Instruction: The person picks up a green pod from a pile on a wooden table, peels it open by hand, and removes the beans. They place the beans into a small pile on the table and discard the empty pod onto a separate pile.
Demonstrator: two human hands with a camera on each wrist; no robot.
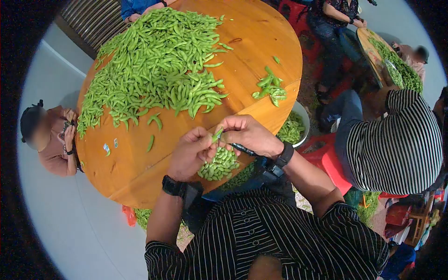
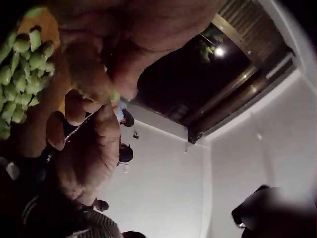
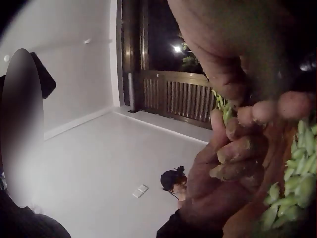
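In front of the chest, both hands meet over the table's near edge at a green soybean pod (image 1: 217,135). My left hand (image 1: 190,151) pinches the pod between thumb and fingers. My right hand (image 1: 249,134) holds a slim black-handled tool (image 1: 244,149), its handle pointing back toward the wrist, with the fingertips at the pod. The tool's working end is mostly hidden by the fingers. Just below the hands lies a heap of loose green pieces, likely shelled beans (image 1: 219,165), also seen beside the fingers in the left wrist view (image 2: 22,74).
A large heap of soybean pods (image 1: 158,60) covers the far left of the round wooden table (image 1: 261,37). Empty-looking husks (image 1: 270,88) lie at the right edge. A bowl of green pods (image 1: 293,126) stands below that edge. Other people sit around.
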